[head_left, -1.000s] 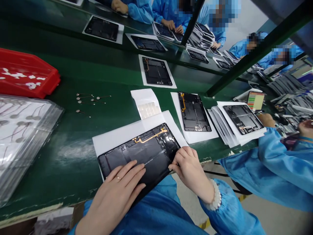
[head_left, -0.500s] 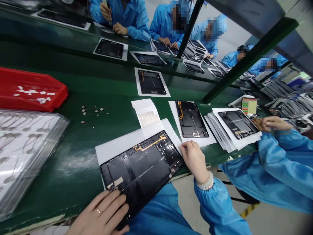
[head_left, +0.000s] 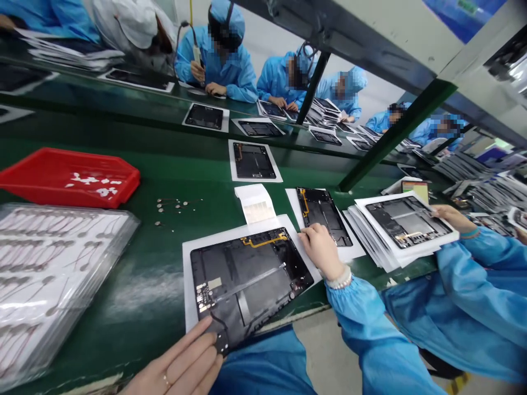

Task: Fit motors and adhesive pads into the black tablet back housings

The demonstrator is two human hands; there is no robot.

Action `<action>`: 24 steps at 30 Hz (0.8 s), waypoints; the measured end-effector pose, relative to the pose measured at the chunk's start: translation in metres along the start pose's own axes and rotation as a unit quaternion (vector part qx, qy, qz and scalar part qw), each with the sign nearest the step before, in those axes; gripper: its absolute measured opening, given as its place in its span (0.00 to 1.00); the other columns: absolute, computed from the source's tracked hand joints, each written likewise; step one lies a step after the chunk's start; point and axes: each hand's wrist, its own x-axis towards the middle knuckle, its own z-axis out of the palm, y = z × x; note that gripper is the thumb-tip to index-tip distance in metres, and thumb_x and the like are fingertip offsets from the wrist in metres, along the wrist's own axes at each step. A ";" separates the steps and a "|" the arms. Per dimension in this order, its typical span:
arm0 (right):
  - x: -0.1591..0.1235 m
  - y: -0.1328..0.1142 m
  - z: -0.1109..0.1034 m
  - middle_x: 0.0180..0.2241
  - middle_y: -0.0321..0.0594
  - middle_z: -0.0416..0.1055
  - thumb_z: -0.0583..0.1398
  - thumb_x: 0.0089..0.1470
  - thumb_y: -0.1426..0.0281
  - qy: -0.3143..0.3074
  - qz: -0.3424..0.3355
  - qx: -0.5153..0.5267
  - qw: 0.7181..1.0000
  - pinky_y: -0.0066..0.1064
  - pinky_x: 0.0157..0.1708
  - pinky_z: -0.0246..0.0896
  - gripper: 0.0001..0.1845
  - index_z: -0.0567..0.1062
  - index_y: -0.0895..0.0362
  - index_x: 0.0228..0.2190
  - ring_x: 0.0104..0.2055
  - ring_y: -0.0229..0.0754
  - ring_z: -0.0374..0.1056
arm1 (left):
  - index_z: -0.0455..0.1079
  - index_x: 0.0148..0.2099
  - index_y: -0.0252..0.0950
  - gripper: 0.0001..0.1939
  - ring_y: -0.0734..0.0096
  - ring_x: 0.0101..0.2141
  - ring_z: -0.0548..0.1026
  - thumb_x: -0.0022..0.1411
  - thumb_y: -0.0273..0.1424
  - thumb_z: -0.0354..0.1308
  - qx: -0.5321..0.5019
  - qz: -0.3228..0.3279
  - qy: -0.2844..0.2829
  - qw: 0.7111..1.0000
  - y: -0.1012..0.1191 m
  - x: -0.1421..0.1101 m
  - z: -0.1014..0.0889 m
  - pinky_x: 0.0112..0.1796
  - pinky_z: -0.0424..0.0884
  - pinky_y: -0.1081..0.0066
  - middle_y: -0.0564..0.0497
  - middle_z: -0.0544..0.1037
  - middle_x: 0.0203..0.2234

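The black tablet back panel (head_left: 247, 285) lies flat on a white sheet (head_left: 234, 240) on the green workbench (head_left: 135, 293), directly in front of you, with a gold flex cable (head_left: 263, 241) along its far edge and a small circuit board (head_left: 205, 296) near its left corner. Your hands are well apart, and neither is clamped on anything that you can clearly see. Your left hand (head_left: 177, 359), with a ring (head_left: 166, 380) on it, sits at the panel's near corner, its fingers (head_left: 197, 345) touching that corner, though the frame edge makes any grip hard to judge. Your right hand (head_left: 323, 250), with a bead bracelet (head_left: 340, 281) at the wrist, lies open on the white sheet, beside the panel's far right edge and close to a second tablet back panel (head_left: 323, 216). That panel rests on its own white sheet, and to its right another panel (head_left: 405, 222) tops a stack of white sheets (head_left: 370, 236), where a co-worker's hand (head_left: 450, 216) reaches in from a blue sleeve. Left of you, small metal discs with thin leads (head_left: 173, 207) lie on the bench between a red plastic tray (head_left: 69, 178) and a clear plastic tray (head_left: 53, 280) of similar parts. Across the bench, co-workers in blue gowns (head_left: 218, 71) sit at more panels.
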 end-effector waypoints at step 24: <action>0.041 -0.011 0.005 0.30 0.45 0.74 0.53 0.56 0.76 -0.054 0.025 0.124 0.990 0.32 0.39 0.60 0.08 0.70 0.58 0.28 0.36 0.45 0.70 | 0.69 0.32 0.37 0.16 0.79 0.39 0.76 0.70 0.28 0.44 -0.034 -0.103 0.035 0.994 -0.019 0.012 0.025 0.58 0.59 0.77 0.56 0.76 0.28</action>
